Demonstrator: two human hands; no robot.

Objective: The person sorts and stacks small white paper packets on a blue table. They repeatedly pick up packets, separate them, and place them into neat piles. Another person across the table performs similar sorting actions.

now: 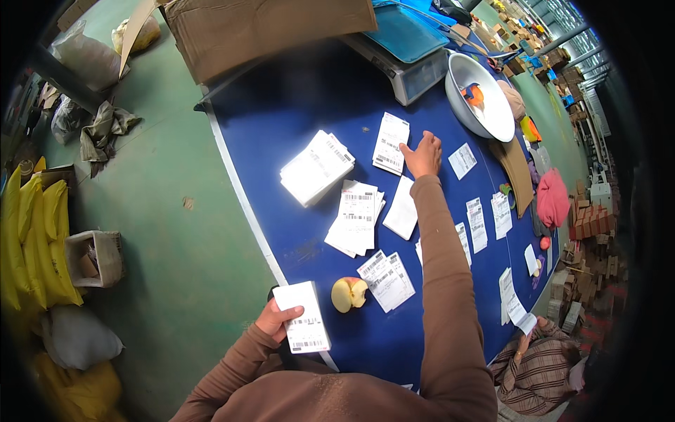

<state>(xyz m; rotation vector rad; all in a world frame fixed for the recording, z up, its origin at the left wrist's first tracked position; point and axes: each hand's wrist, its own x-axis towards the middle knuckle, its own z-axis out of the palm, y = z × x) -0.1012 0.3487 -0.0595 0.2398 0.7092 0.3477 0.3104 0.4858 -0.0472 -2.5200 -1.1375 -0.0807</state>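
My left hand (278, 319) grips a thick stack of white printed barcode labels (306, 322) at the table's near left edge, thumb on top. My right hand (423, 155) reaches far across the blue table, thumb and fingers apart. Its thumb is at the right side of a neat label stack (389, 140); whether it presses on the stack I cannot tell. Left of that lies a taller label pile (318, 166). Nearer are a fanned label pile (357, 219), a blank-faced white stack (402, 211) and a pair of overlapping labels (387, 279). A bitten apple (348, 294) sits beside the pair.
A cardboard box (269, 34), a weighing scale (406, 68) and a white bowl (495, 105) stand at the far side. More labels (476, 226) and a cardboard strip (519, 184) lie to the right. A co-worker (538, 364) handles labels at lower right. Yellow sacks (37, 237) line the floor at left.
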